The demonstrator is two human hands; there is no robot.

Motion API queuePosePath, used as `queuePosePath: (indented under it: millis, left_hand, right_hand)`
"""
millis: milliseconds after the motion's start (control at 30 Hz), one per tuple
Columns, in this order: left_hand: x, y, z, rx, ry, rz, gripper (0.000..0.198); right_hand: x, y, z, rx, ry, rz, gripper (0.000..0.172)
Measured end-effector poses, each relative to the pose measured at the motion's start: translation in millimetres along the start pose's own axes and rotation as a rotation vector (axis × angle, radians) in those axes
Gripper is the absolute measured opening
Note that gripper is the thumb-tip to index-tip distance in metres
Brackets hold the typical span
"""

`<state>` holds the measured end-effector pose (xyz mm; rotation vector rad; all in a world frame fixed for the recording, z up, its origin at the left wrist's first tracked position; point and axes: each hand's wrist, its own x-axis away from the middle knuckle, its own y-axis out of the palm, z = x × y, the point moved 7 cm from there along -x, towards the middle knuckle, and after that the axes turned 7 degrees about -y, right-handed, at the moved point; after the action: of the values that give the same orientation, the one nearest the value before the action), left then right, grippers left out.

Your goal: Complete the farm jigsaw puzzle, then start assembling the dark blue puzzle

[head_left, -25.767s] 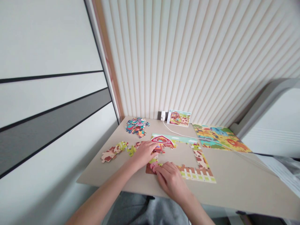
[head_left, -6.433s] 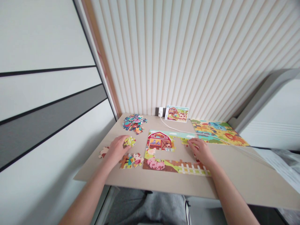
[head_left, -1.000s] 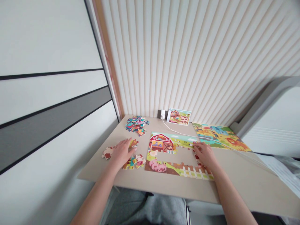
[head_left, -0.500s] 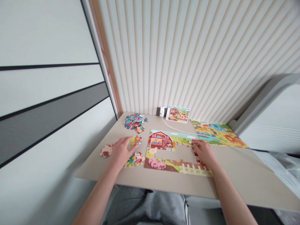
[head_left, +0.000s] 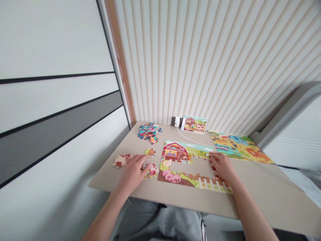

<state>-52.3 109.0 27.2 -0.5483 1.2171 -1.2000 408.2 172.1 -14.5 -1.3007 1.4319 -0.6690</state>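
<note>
On the table lies a partly joined farm jigsaw puzzle (head_left: 175,180) with a red barn, a pink pig and a white fence; its middle is a gap showing bare table. My right hand (head_left: 222,165) rests on its right edge, fingers extended over the pieces there. To the puzzle's left, my left hand (head_left: 135,169) lies over loose pieces, fingers apart, hiding some of them. Around that hand are a green-and-brown piece (head_left: 150,152), a cow-face piece (head_left: 152,171) and a brown-spotted cream piece (head_left: 119,161).
A heap of dark multicoloured puzzle pieces (head_left: 147,130) sits at the back left. A farm picture card (head_left: 195,124) leans against the wall beside a white charger (head_left: 177,121). Its cable (head_left: 190,139) crosses over another puzzle with a lion and elephant (head_left: 240,145) at the right.
My left hand has drawn back from the green-and-brown piece, which now lies uncovered, and sits lower over the other loose pieces. My right hand stays at the puzzle's right edge. The view has shifted slightly.
</note>
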Motion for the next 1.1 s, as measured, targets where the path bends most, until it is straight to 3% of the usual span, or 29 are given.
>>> queuePosePath:
  millis: [167, 333, 500, 600, 667, 767, 867, 1100]
  left_hand:
    - [39.9, -8.8, -18.3, -0.071, -0.042, -0.053, 0.047]
    - [51.8, -7.4, -35.6, -0.046, -0.064, -0.080, 0.041]
    - [44.1, -16.1, -47.0, -0.098, -0.091, 0.006, 0.040]
    - [36.7, -28.3, -72.4, -0.186, -0.211, 0.082, 0.044]
    - [32.5, -31.3, -92.3, -0.231, -0.294, 0.045, 0.043]
    - [28.1, -28.6, -110.0, -0.196, -0.306, -0.068, 0.036]
    - [25.4, -27.8, -113.7, -0.101, -0.294, -0.080, 0.039]
    - [-2.5, -24.0, -109.1, 0.052, -0.274, 0.046, 0.050]
  right_hand:
    - [-0.3, 2.0, 2.3, 0.012, -0.006, -0.006, 0.037]
    - [-1.2, 2.5, 3.0, 0.017, -0.002, -0.013, 0.036]
    - [-0.5, 3.3, 4.0, 0.010, -0.015, -0.011, 0.037]
    - [0.0, 3.2, 3.3, 0.003, -0.022, -0.012, 0.038]
    - [-0.1, 2.5, 2.5, -0.001, -0.021, -0.013, 0.037]
    - [-0.4, 1.1, 1.2, -0.004, -0.017, -0.016, 0.036]
    - [-0.5, 1.1, 1.0, -0.007, -0.011, -0.023, 0.035]
    - [-0.3, 0.7, -1.1, -0.002, -0.017, -0.026, 0.037]
